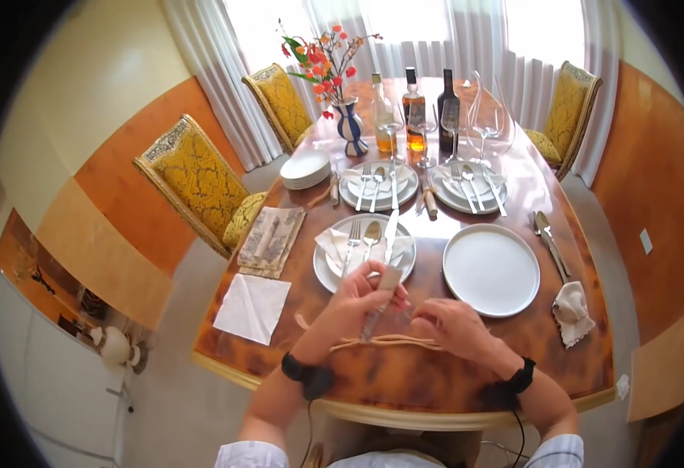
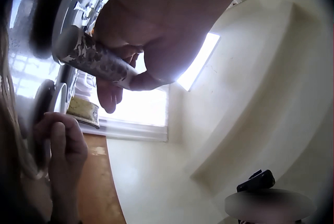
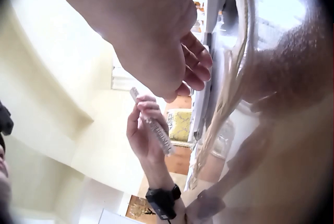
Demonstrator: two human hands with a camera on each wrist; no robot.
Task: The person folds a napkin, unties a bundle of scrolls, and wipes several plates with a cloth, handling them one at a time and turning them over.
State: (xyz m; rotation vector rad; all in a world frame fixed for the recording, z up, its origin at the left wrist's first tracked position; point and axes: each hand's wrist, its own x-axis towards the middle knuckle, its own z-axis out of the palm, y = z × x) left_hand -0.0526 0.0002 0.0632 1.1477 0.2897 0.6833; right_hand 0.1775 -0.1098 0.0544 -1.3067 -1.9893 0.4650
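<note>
My left hand (image 1: 361,295) grips a rolled patterned napkin (image 1: 381,303) and holds it up over the near part of the table. In the left wrist view the napkin roll (image 2: 94,59) is a tight cylinder between thumb and fingers. Loosely bent, the fingers of my right hand (image 1: 460,331) hold nothing and hover just right of the roll. Beneath both hands, pale twisted raffia strands (image 1: 388,341) lie across the wood; in the right wrist view the raffia (image 3: 222,104) runs close beside the right fingers (image 3: 195,70).
Beyond the hands are a plate with cutlery and a white napkin (image 1: 328,265) and a bare plate (image 1: 491,271). Folded patterned napkins (image 1: 268,242) and a white napkin (image 1: 253,308) lie left. Wine glasses (image 1: 484,125), bottles (image 1: 414,117) and a flower vase (image 1: 351,129) stand farther back.
</note>
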